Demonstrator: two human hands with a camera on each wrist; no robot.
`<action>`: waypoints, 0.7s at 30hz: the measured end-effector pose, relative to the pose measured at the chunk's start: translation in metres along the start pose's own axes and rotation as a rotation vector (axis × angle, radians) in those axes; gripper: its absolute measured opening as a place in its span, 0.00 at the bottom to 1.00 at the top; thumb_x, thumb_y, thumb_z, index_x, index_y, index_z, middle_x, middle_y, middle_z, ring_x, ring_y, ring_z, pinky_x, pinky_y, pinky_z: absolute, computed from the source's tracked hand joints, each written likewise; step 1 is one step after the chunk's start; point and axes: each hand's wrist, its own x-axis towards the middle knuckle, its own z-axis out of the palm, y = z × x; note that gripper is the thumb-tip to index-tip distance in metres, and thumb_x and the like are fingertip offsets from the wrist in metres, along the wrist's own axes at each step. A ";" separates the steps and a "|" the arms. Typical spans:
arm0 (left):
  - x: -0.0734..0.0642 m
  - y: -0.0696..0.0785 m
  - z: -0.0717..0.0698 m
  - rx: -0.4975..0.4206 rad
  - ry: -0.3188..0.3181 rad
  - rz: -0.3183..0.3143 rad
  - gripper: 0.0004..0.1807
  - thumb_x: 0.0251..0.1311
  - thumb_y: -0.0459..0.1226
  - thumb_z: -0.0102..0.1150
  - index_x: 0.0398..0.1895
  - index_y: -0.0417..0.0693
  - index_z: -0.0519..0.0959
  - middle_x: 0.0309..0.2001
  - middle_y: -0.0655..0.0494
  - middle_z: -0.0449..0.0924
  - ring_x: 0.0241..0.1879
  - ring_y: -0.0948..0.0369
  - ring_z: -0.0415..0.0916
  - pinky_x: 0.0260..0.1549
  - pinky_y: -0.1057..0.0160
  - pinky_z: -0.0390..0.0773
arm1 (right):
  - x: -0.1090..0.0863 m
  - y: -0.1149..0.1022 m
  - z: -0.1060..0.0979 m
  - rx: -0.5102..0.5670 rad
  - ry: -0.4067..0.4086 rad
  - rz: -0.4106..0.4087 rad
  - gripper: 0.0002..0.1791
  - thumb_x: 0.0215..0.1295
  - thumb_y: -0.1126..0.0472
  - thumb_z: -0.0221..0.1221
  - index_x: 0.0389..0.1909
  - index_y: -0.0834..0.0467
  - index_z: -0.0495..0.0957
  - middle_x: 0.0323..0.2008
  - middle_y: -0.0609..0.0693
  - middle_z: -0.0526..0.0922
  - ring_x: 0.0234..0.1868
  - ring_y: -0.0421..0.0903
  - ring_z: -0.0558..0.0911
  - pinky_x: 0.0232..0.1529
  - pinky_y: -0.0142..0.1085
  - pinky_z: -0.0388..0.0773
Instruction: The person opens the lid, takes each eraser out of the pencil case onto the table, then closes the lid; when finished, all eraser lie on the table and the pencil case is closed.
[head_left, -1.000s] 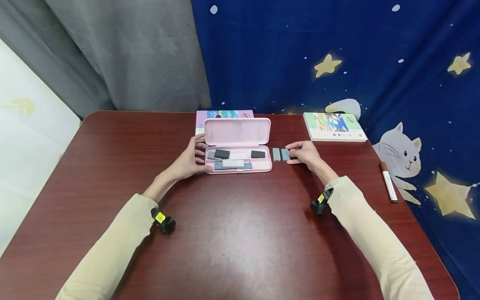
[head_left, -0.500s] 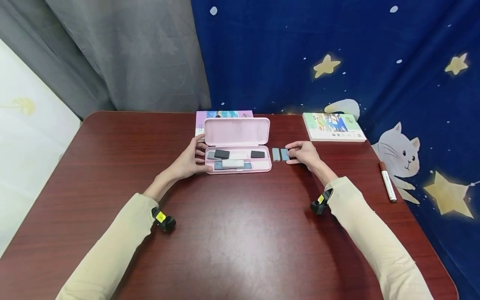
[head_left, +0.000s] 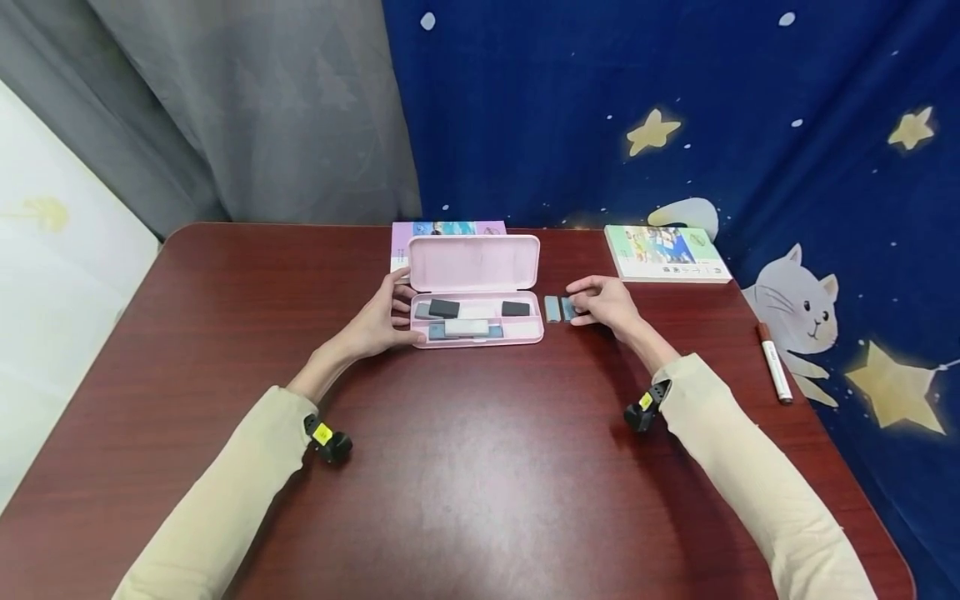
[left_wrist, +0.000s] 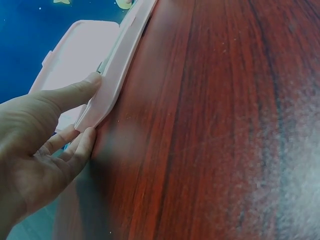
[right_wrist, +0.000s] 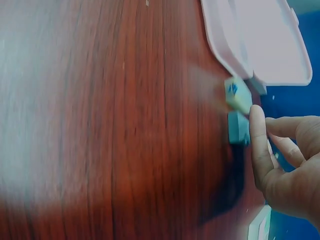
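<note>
An open pink pencil case (head_left: 522, 331) lies on the table, its lid raised. My left hand (head_left: 382, 321) holds its left end, the thumb (left_wrist: 80, 92) on the front rim and the fingers round the end. Inside are dark blocks (head_left: 444, 308), a white block (head_left: 467, 327) and a flat blue piece (head_left: 496, 332). Right of the case, two small blue-grey eraser-like blocks (head_left: 552, 309) stand side by side. My right hand (head_left: 607, 304) is at the right-hand block (right_wrist: 238, 128), fingers loosely extended; its thumb partly covers the block in the right wrist view.
A purple book (head_left: 402, 242) lies behind the case. Toward the back right is a green-and-white book (head_left: 667, 254). A marker with a brown cap (head_left: 776, 364) lies near the right table edge. Curtains (head_left: 525, 108) hang behind the table.
My right hand has shifted slightly up and to the left beside the right-hand block, its fingers loosening. The left hand and pencil case have stayed in place.
</note>
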 end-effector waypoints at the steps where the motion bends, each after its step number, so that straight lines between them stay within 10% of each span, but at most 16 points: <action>1: -0.001 0.001 0.000 0.003 0.000 0.002 0.58 0.42 0.19 0.71 0.72 0.30 0.41 0.58 0.24 0.59 0.52 0.34 0.65 0.53 0.39 0.71 | 0.000 -0.001 0.003 -0.007 -0.004 -0.006 0.17 0.66 0.73 0.53 0.54 0.73 0.72 0.37 0.61 0.75 0.30 0.43 0.76 0.32 0.38 0.84; 14: 0.006 -0.034 -0.002 0.038 0.026 0.013 0.61 0.42 0.24 0.75 0.74 0.41 0.41 0.58 0.33 0.62 0.51 0.43 0.67 0.52 0.44 0.74 | 0.006 -0.024 0.040 -0.038 -0.038 -0.108 0.15 0.64 0.74 0.57 0.51 0.74 0.75 0.40 0.68 0.78 0.33 0.51 0.83 0.40 0.45 0.82; 21: 0.011 -0.035 0.000 0.034 0.004 0.009 0.62 0.42 0.26 0.75 0.75 0.43 0.41 0.59 0.36 0.61 0.53 0.45 0.67 0.53 0.48 0.74 | 0.009 -0.029 0.053 -0.403 0.001 -0.322 0.10 0.61 0.72 0.60 0.43 0.66 0.82 0.33 0.59 0.84 0.33 0.52 0.84 0.34 0.35 0.83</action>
